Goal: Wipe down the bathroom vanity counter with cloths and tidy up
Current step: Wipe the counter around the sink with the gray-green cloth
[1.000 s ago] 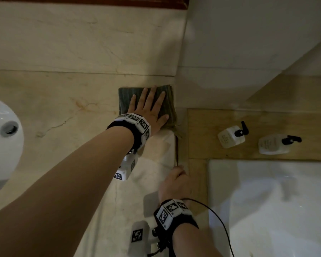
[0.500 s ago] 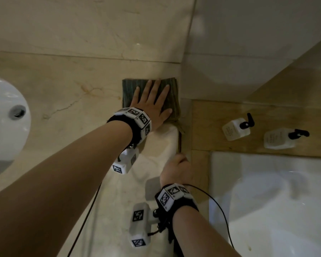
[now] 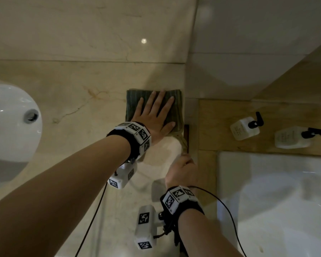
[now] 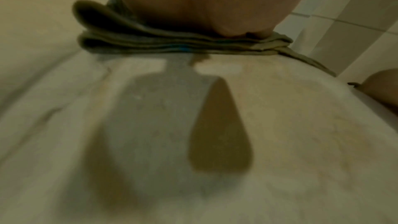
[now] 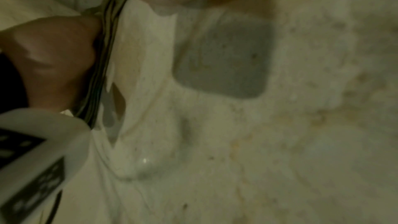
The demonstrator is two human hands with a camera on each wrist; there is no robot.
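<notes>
Cloth [image 3: 154, 106], folded and dark green, lies at the marble counter's [image 3: 67, 101] back right corner under the flat, spread left hand [image 3: 154, 115]; the right hand [image 3: 182, 169] rests at the edge, grip unclear. Two pump bottles [image 3: 246, 129] stand beside the tub, contents unseen.

From the left wrist, the cloth's stacked folds [image 4: 172, 40] suggest pressing evenly and wiping toward the wall.

From the right wrist, a water film [image 5: 140, 164] remains to wipe.

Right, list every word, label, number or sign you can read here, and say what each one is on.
No text can be read.
Nearer pump bottle: printed lines on its label, too small and blurred to read.
Farther pump bottle: faint label print, also unreadable.
Left wristband and right wristband: black-and-white square marker patterns, no words or numbers legible.
Green cloth: stripes only, no lettering.
</notes>
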